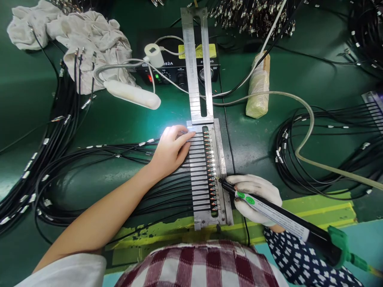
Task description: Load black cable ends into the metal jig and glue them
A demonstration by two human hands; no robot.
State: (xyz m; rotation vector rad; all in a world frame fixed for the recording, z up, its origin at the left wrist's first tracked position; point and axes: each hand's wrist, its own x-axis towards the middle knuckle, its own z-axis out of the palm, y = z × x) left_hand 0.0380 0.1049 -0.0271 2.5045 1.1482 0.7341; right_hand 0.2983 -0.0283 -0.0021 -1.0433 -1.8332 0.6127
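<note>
My bare left hand (172, 149) lies palm down at the upper left edge of a slotted metal fixture (200, 179), fingers stretched out and thumb apart. Its index fingertip touches the fixture beside the topmost black cable. Black cables lie side by side in the fixture's grooves, their stripped ends with small metal connectors (212, 171) in a row over the slot. In a white glove, my right hand (257, 197) is closed around a black dispensing syringe (275, 217) with a green cap and hose. The syringe's tip is at the connector row, around its middle; exact contact is unclear.
The fixture's hinged metal frame (188, 67) stands swung back toward a black dispenser controller (167, 71). A white lamp (131, 93) lights the area. Cable bundles (38, 171) lie left, coiled cables (287, 143) right. White cloth (92, 40) and a wrapped block (257, 87) lie behind.
</note>
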